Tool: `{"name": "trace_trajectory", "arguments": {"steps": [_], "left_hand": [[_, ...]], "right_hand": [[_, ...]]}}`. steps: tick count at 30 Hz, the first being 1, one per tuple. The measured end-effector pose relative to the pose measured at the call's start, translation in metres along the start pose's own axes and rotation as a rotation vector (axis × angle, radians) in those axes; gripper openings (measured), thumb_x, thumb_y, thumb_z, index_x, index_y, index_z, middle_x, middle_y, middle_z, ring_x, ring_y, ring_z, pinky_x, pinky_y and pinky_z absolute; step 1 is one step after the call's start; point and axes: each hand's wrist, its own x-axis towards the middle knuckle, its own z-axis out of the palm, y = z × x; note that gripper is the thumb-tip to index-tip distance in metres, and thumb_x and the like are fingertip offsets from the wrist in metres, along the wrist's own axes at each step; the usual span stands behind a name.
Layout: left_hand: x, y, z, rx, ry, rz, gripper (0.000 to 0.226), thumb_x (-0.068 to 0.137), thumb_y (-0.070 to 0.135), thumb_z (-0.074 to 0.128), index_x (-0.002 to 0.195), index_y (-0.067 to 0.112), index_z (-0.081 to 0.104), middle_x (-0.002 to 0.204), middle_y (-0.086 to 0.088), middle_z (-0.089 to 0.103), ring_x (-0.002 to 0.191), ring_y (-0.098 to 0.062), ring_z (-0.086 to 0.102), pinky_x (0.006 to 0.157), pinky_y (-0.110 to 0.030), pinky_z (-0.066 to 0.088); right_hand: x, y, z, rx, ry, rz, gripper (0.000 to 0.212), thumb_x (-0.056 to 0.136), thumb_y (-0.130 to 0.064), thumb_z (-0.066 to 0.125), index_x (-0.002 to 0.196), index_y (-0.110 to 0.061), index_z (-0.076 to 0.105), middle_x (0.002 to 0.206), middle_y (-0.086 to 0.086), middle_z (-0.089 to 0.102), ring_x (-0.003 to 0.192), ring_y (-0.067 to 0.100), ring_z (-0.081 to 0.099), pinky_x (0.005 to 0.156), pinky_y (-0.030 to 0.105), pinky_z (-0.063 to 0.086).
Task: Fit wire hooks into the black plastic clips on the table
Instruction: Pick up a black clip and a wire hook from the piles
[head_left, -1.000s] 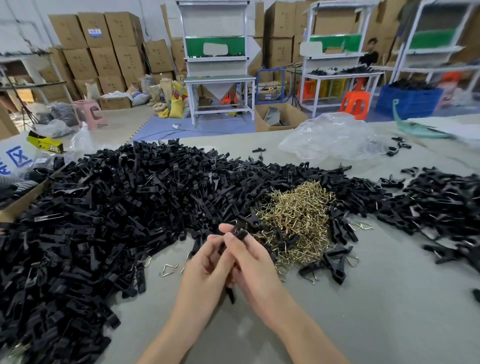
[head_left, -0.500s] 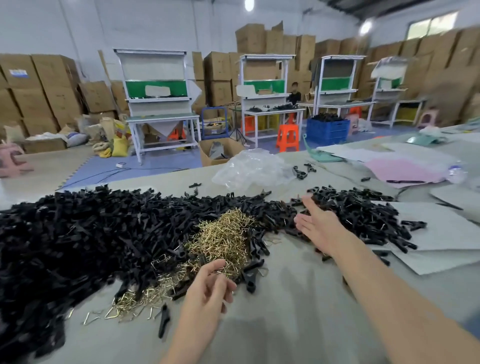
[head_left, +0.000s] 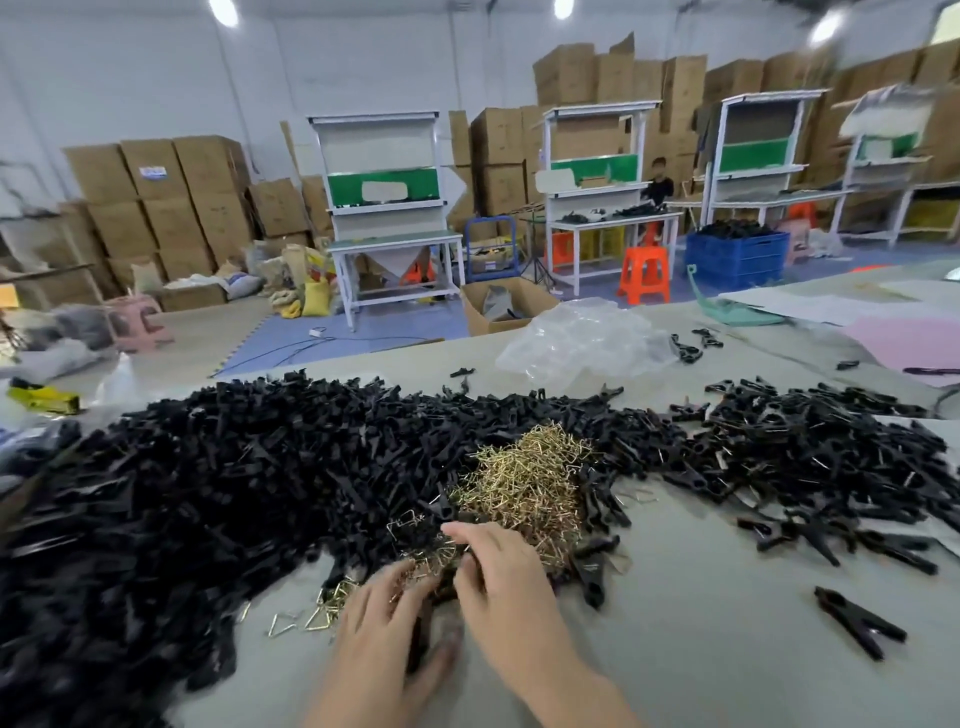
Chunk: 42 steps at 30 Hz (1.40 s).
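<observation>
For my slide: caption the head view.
Left hand and right hand reach into gold wire hooks beside heaped black plastic clips.

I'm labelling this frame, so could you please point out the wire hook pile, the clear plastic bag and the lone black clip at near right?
wire hook pile (head_left: 524, 483), head view, centre of the brass heap.
clear plastic bag (head_left: 582, 343), head view, crumpled middle.
lone black clip (head_left: 852, 621), head view, mid-body.

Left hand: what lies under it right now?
A black clip shows in the gap between fingers of the left hand, and gold wire hooks lie at its fingertips. The palm covers the rest of the clip; whether the fingers grip it cannot be told.
</observation>
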Motion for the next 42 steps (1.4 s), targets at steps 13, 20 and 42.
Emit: {"name": "trace_trajectory", "arguments": {"steps": [13, 20, 42], "left_hand": [[0.032, -0.066, 0.001, 0.029, -0.006, -0.222, 0.045, 0.086, 0.05, 0.064, 0.123, 0.024, 0.065, 0.129, -0.002, 0.056, 0.117, -0.026, 0.052, 0.097, -0.042, 0.049], [0.03, -0.069, 0.003, -0.034, 0.007, -0.089, 0.034, 0.086, 0.035, 0.073, 0.117, 0.023, 0.067, 0.114, 0.007, 0.058, 0.106, -0.011, 0.051, 0.081, -0.025, 0.048], [0.029, -0.071, -0.004, -0.474, 0.145, -0.406, 0.01, 0.097, 0.039, 0.052, 0.103, 0.041, 0.059, 0.084, 0.018, 0.063, 0.072, -0.003, 0.058, 0.069, -0.032, 0.05]], "right_hand": [[0.036, 0.011, 0.061, -0.31, -0.081, -0.101, 0.033, 0.092, -0.035, 0.047, 0.118, -0.033, 0.068, 0.116, -0.011, 0.063, 0.11, 0.013, 0.058, 0.096, 0.033, 0.046], [0.041, 0.014, 0.063, -0.284, -0.154, -0.061, 0.03, 0.098, -0.039, 0.048, 0.125, -0.037, 0.06, 0.116, -0.015, 0.055, 0.111, 0.009, 0.05, 0.097, 0.028, 0.036], [0.039, 0.01, 0.059, -0.274, -0.258, -0.101, 0.034, 0.096, -0.055, 0.052, 0.127, -0.043, 0.058, 0.14, -0.015, 0.046, 0.129, 0.012, 0.04, 0.11, 0.031, 0.025]]}}
